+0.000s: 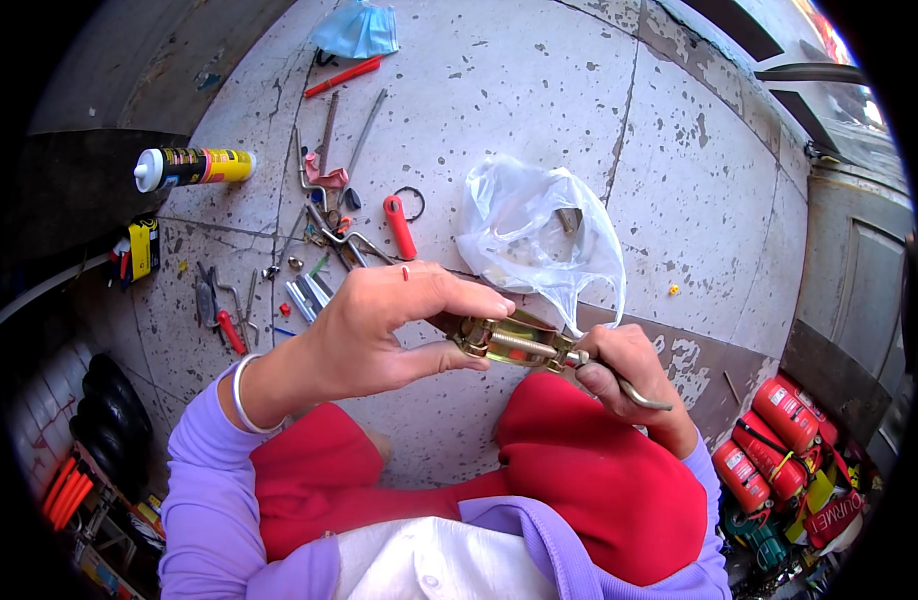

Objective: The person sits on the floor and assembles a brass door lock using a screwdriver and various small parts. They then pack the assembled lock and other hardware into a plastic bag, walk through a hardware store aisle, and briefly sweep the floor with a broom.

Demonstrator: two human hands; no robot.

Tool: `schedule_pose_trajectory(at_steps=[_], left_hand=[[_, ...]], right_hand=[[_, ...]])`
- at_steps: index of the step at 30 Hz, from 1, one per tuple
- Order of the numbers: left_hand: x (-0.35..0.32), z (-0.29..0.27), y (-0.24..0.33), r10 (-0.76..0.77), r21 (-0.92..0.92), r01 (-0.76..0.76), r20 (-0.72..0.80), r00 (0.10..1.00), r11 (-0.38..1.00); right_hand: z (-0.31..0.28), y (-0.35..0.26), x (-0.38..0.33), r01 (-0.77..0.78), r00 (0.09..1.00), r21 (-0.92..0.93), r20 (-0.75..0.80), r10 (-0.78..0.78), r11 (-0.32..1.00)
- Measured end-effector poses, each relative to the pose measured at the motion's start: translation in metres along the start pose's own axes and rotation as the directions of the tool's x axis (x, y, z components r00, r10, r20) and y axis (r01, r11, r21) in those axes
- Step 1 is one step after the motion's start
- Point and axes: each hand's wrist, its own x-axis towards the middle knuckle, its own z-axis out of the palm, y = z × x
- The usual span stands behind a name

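Left hand [379, 325] closed around the near end of a brass-coloured metal clamp-like fitting [509, 342], thumb and fingers pinching it from both sides, held above the lap. Right hand [619, 365] curled shut at the fitting's far end, gripping a thin bent steel rod or key [639, 395] that pokes out past the knuckles (whether it is threaded into the fitting cannot be told). Held in mid-air over red-clad knees [579, 470], nothing beneath to catch it

Likely trouble: rod slipping off under a hard twist and jabbing the left fingertips, so close to the joint; small parts dropping and rolling off among the clutter on the speckled stone slab floor [539, 100]. Just beyond, a crumpled clear plastic bag [534, 240] with a small metal piece inside, easily nudged and spilled. Further left, a scatter of pliers and red-handled tools [324, 230], a red-handled screwdriver [399, 225], a yellow sealant tube [194, 167], a blue face mask [357, 30]
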Motion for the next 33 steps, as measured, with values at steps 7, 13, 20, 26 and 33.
schedule_pose_trajectory(at_steps=[7, 13, 20, 26, 33], left_hand=[[-0.002, -0.003, 0.005, 0.070, 0.158, -0.076, 0.039, 0.997, 0.985], [-0.015, 0.004, -0.010, 0.047, 0.073, -0.051, 0.044, 0.998, 0.996], [-0.015, 0.003, -0.028, -0.051, -0.138, 0.048, -0.017, 0.999, 0.989], [-0.017, 0.006, -0.027, 0.005, -0.117, -0.014, -0.083, 0.997, 0.993], [-0.018, 0.008, -0.026, -0.012, -0.159, 0.004, -0.049, 0.999, 0.987]], right_hand=[[0.010, -0.004, 0.001, -0.150, 0.982, 0.175, 0.137, 0.127, 0.973], [0.014, 0.001, 0.003, -0.293, 0.938, 0.337, 0.283, 0.201, 0.895], [0.004, 0.001, 0.002, -0.289, 0.953, 0.390, 0.203, 0.225, 0.874], [-0.006, -0.018, 0.009, -0.124, 0.990, 0.104, 0.082, 0.116, 0.987], [-0.010, -0.039, 0.010, -0.010, 0.999, -0.362, 0.030, 0.022, 0.932]])
